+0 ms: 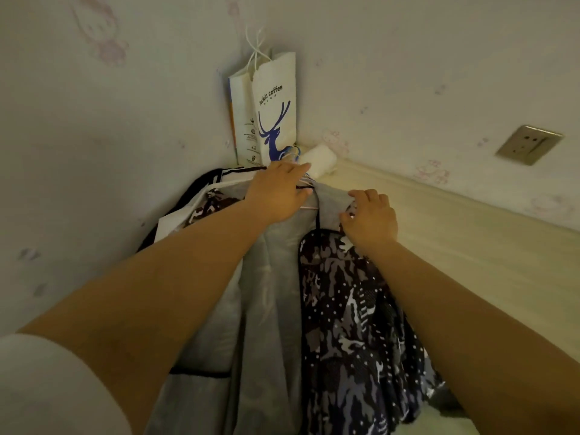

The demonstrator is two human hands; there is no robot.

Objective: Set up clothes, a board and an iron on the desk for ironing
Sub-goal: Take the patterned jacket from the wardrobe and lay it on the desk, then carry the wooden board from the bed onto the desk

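Several garments hang on hangers in a room corner. A grey jacket (pixel 276 277) hangs in the middle, a dark camouflage-patterned garment (pixel 351 324) to its right, and more clothes (pixel 207 205) behind on the left. My left hand (pixel 276 193) reaches over the hanger tops (pixel 306 183), fingers extended onto them. My right hand (pixel 370 218) grips the top of the camouflage garment near its collar, fingers curled into the fabric. No board or iron is in view.
Two white paper bags (pixel 273 111), one printed with a blue deer, stand in the corner above the clothes. A white roll (pixel 320 160) lies on a pale ledge (pixel 455 221) along the right wall. A wall socket (pixel 528 144) sits at the right.
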